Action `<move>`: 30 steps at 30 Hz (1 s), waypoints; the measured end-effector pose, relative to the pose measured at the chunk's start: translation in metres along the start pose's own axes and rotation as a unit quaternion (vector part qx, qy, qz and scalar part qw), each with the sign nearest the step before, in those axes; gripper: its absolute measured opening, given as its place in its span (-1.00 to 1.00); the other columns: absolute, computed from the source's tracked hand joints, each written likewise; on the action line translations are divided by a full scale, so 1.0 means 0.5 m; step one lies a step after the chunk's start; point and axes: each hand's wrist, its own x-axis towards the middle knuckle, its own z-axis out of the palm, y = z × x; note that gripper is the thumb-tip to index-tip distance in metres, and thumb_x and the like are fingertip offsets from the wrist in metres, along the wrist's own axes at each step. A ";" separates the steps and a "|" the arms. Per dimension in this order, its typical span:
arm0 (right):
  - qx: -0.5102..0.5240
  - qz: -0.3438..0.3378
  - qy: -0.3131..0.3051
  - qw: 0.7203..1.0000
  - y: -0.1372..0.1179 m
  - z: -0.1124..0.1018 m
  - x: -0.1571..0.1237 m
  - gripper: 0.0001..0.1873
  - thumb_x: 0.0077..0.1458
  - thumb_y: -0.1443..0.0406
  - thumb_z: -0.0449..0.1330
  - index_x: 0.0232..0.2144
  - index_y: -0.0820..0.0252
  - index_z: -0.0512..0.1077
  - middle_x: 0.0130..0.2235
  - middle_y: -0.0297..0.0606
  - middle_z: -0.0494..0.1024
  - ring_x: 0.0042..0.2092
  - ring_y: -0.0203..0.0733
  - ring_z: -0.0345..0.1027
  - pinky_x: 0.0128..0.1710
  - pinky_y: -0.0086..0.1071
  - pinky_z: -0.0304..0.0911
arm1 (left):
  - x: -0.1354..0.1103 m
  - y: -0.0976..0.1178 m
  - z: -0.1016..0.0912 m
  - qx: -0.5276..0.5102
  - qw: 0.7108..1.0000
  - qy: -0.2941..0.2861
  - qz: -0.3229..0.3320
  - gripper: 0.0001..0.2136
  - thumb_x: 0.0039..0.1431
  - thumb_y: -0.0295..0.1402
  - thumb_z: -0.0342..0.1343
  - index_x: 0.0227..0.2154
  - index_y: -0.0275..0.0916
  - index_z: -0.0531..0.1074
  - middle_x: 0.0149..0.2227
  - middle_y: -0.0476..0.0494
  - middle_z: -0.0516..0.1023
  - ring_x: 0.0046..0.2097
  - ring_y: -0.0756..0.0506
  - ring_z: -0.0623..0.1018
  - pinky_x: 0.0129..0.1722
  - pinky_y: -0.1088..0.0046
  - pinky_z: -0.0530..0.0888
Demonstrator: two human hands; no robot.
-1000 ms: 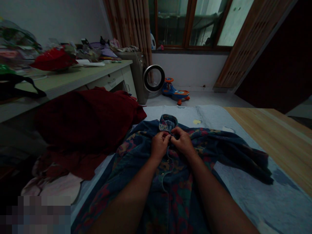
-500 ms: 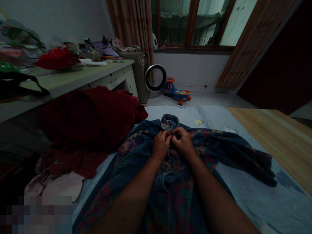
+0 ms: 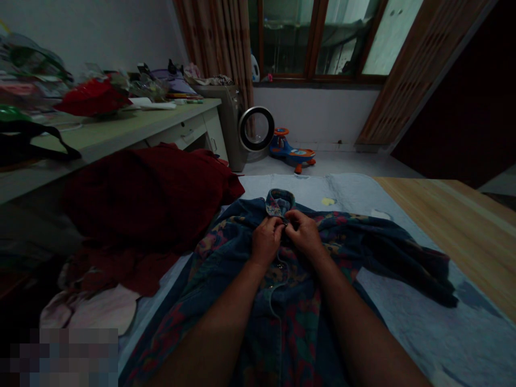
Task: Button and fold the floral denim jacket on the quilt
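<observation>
A dark blue shirt (image 3: 282, 312) with a red and green flower pattern lies front up on a pale grey sheet (image 3: 411, 322), collar (image 3: 279, 201) pointing away from me. My left hand (image 3: 265, 239) and my right hand (image 3: 304, 232) meet just below the collar. Both are closed in a pinch on the shirt's front edges at the top button. Small buttons run down the placket toward me. One sleeve (image 3: 407, 258) trails off to the right.
A heap of dark red cloth (image 3: 149, 193) and a pale garment (image 3: 97, 309) lie to the left. A cluttered desk (image 3: 121, 129) stands behind them. Bare wooden board (image 3: 455, 226) shows at right. On the floor beyond are a round fan (image 3: 256, 129) and a toy ride-on car (image 3: 292, 153).
My hands stay pinched at the top of the shirt, with only slight finger shifts. The view has drifted a little.
</observation>
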 end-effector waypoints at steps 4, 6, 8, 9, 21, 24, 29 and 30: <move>-0.011 0.004 -0.011 1.000 0.003 0.001 0.001 -0.72 -0.06 0.32 0.09 -0.27 0.19 0.50 -0.33 -0.23 0.58 -0.32 -0.16 0.43 -0.24 -0.34 0.30 | -0.001 -0.003 -0.001 0.016 1.000 -0.002 0.006 -0.90 0.21 -0.50 0.08 -0.30 -0.22 0.47 -0.27 -0.13 0.55 -0.21 -0.11 0.54 -0.17 0.41 0.42; -0.016 0.009 -0.017 1.000 0.002 0.000 0.001 -0.73 -0.06 0.32 0.09 -0.28 0.20 0.50 -0.35 -0.23 0.58 -0.34 -0.17 0.42 -0.25 -0.35 0.29 | 0.000 -0.004 -0.002 0.026 1.000 -0.002 0.011 -0.89 0.22 -0.52 0.07 -0.30 -0.22 0.47 -0.27 -0.12 0.55 -0.21 -0.11 0.54 -0.17 0.42 0.43; -0.015 0.015 -0.024 0.999 0.000 -0.001 0.000 -0.75 -0.06 0.32 0.10 -0.31 0.19 0.51 -0.38 -0.25 0.57 -0.37 -0.19 0.40 -0.29 -0.37 0.27 | 0.001 -0.006 -0.003 0.032 0.999 -0.004 0.012 -0.87 0.22 -0.53 0.06 -0.31 -0.22 0.48 -0.28 -0.12 0.55 -0.21 -0.10 0.54 -0.18 0.43 0.43; -0.013 0.019 -0.027 0.999 -0.001 -0.002 0.000 -0.76 -0.06 0.31 0.10 -0.32 0.18 0.51 -0.39 -0.27 0.57 -0.39 -0.20 0.39 -0.30 -0.37 0.26 | 0.002 -0.006 -0.004 0.033 0.999 -0.005 0.009 -0.87 0.21 -0.53 0.06 -0.32 -0.22 0.48 -0.28 -0.12 0.55 -0.22 -0.10 0.54 -0.18 0.43 0.43; 0.139 0.118 -0.058 0.981 0.019 -0.004 0.005 -0.81 -0.14 0.24 0.16 -0.40 0.16 0.45 -0.50 -0.40 0.43 -0.46 -0.28 0.26 -0.45 -0.43 0.14 | 0.004 -0.001 -0.007 -0.007 0.999 -0.015 -0.033 -0.88 0.15 -0.53 0.09 -0.30 -0.24 0.47 -0.30 -0.12 0.56 -0.24 -0.10 0.55 -0.22 0.43 0.43; 0.200 0.154 -0.051 0.966 0.018 -0.003 0.006 -0.76 -0.18 0.23 0.18 -0.37 0.16 0.43 -0.48 -0.42 0.41 -0.45 -0.29 0.25 -0.45 -0.43 0.15 | 0.000 0.010 -0.009 -0.030 0.999 -0.018 -0.026 -0.90 0.12 -0.49 0.14 -0.28 -0.25 0.47 -0.29 -0.12 0.53 -0.24 -0.09 0.53 -0.23 0.45 0.43; 0.250 0.180 -0.060 0.949 0.013 -0.003 0.006 -0.76 -0.17 0.21 0.19 -0.36 0.15 0.42 -0.47 -0.43 0.42 -0.44 -0.28 0.27 -0.42 -0.42 0.16 | -0.004 0.008 0.000 -0.087 0.994 -0.011 -0.060 -0.92 0.13 -0.45 0.16 -0.29 -0.25 0.47 -0.27 -0.11 0.50 -0.28 -0.05 0.51 -0.28 0.48 0.43; 0.252 0.181 -0.061 0.949 0.013 -0.002 0.006 -0.76 -0.17 0.22 0.20 -0.36 0.15 0.42 -0.46 -0.42 0.43 -0.43 -0.28 0.28 -0.42 -0.42 0.16 | -0.003 0.005 0.002 -0.107 0.991 -0.010 -0.077 -0.91 0.11 -0.46 0.17 -0.29 -0.26 0.47 -0.27 -0.11 0.50 -0.28 -0.04 0.51 -0.28 0.48 0.43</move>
